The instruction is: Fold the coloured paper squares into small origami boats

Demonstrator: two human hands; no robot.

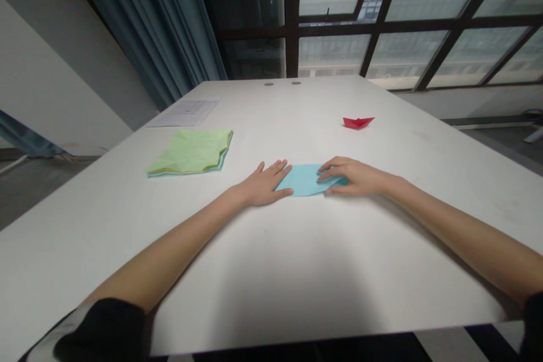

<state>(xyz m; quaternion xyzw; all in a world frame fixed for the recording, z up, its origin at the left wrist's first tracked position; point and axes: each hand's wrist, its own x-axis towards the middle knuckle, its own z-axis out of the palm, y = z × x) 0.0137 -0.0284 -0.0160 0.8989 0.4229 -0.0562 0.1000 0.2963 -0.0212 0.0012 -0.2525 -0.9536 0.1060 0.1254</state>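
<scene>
A light blue sheet of folded paper [304,180] lies flat on the white table in front of me. My left hand [268,183] rests on its left end, palm down, with the fingers stretched out and the thumb along the near edge. Over the right end is my right hand [350,176], its fingers apart and slightly bent, with fingertips on the paper and the thumb at the near edge. The paper's right end lifts a little under that palm and is partly hidden there.
A red paper boat [358,123] stands farther back on the right. To the left lies a stack of green, yellow and blue paper sheets [193,151], with a printed sheet [186,112] behind it. The white table [271,271] reaches toward the windows.
</scene>
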